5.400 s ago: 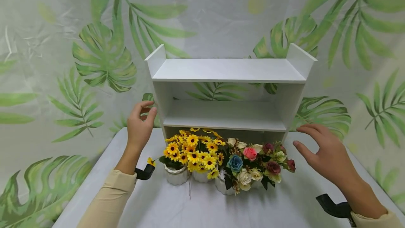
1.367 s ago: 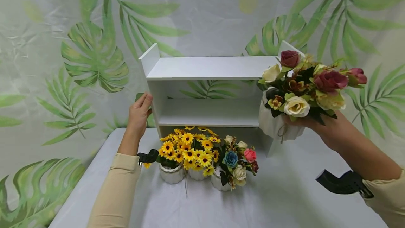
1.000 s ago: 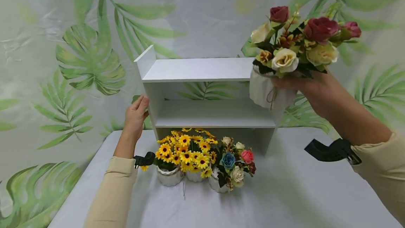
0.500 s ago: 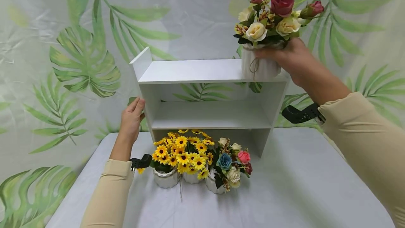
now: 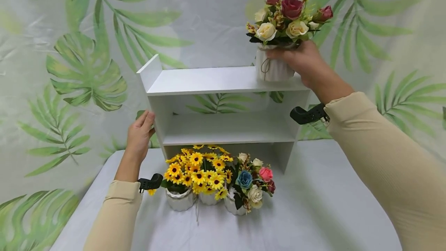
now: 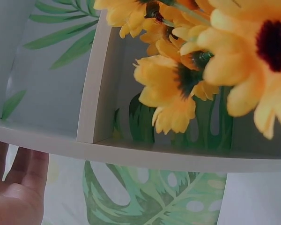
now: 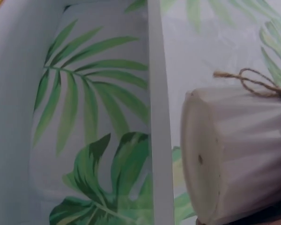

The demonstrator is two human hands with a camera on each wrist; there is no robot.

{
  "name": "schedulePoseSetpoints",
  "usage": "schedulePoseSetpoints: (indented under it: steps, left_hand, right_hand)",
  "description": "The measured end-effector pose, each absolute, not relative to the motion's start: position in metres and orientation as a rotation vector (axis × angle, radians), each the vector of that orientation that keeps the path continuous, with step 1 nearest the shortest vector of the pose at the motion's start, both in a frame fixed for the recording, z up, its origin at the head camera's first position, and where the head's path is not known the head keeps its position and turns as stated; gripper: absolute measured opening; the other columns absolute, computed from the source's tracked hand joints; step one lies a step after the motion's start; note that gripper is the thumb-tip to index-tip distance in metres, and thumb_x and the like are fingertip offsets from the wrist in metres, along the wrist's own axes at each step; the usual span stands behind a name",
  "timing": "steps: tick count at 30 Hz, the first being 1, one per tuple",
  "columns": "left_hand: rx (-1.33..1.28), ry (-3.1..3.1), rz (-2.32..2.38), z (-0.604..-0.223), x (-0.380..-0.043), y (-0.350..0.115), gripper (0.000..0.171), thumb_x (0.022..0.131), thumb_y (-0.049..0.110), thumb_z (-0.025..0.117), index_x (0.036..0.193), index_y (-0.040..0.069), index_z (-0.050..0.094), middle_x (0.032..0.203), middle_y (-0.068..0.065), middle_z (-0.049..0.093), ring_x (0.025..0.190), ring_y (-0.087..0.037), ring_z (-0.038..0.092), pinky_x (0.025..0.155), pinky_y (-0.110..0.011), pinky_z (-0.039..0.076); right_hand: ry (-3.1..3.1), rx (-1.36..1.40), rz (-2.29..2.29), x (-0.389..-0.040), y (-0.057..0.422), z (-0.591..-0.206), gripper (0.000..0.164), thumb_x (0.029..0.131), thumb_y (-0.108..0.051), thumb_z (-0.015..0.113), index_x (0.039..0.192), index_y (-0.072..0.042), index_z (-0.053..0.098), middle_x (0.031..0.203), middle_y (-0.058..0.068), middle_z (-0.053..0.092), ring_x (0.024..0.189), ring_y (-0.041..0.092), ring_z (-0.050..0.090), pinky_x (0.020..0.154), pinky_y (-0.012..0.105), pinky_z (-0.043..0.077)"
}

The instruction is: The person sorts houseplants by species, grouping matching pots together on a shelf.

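My right hand (image 5: 299,59) grips a white ribbed flower pot (image 5: 273,67) with a twine bow, filled with cream and dark red artificial roses (image 5: 292,9). The pot is upright and overlaps the right part of the top board (image 5: 205,78) of a white shelf unit. In the right wrist view the underside of the pot (image 7: 201,159) shows beside the board's edge (image 7: 160,117). My left hand (image 5: 138,134) is at the unit's left side panel; in the left wrist view its straight fingers (image 6: 21,164) touch the panel (image 6: 145,156).
In front of the unit stand white pots with yellow daisy-like flowers (image 5: 196,171) and a pot of mixed roses (image 5: 249,185). A white cloth covers the table (image 5: 306,204). A leaf-patterned backdrop (image 5: 87,73) hangs behind. The middle shelf (image 5: 226,127) lies below the top board.
My right hand has picked the rose pot up from the table's right side, then raised it and brought it left over the top board. My left hand has moved to the side panel and stayed there.
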State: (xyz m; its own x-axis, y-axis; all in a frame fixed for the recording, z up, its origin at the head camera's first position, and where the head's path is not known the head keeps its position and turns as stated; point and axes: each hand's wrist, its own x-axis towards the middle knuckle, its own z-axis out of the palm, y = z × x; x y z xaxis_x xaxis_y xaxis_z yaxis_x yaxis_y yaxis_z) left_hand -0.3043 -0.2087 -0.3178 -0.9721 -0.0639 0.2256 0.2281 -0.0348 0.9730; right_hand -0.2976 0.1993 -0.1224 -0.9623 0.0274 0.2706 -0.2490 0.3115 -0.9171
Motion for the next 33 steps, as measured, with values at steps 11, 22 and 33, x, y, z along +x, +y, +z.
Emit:
schedulePoseSetpoints:
  steps: [11, 22, 33]
  left_hand:
    - [-0.181, -1.999, -2.139, -0.313, -0.306, -0.204, 0.066, 0.103, 0.041, 0.047, 0.157, 0.009, 0.027, 0.167, -0.006, 0.022, 0.154, -0.020, 0.023, 0.126, -0.045, 0.023]
    - [-0.192, -1.980, -2.162, -0.313, -0.304, -0.202, 0.065, 0.103, 0.040, 0.047, 0.157, 0.009, 0.027, 0.167, -0.004, 0.021, 0.154, -0.018, 0.020, 0.127, -0.045, 0.021]
    - [-0.180, -1.978, -2.158, -0.313, -0.304, -0.200, 0.063, 0.103, 0.039, 0.048, 0.157, 0.011, 0.030, 0.166, -0.004, 0.026, 0.153, -0.017, 0.025, 0.126, -0.044, 0.022]
  right_hand:
    - [-2.331, 0.071, 1.721, -0.309, 0.205, -0.124, 0.085, 0.085, -0.023, 0.078, 0.155, -0.028, 0.029, 0.160, -0.005, 0.032, 0.140, 0.012, 0.030, 0.125, 0.030, 0.018]
    - [-2.286, 0.061, 1.761, -0.318, 0.205, -0.137, 0.081, 0.087, -0.027, 0.077, 0.154, -0.027, 0.031, 0.156, -0.005, 0.037, 0.136, 0.012, 0.034, 0.124, 0.031, 0.021]
    - [-2.488, 0.026, 1.483, -0.296, 0.209, -0.143, 0.099, 0.088, -0.050, 0.068, 0.161, -0.023, 0.007, 0.169, 0.001, 0.012, 0.155, 0.018, 0.014, 0.128, 0.040, 0.015]
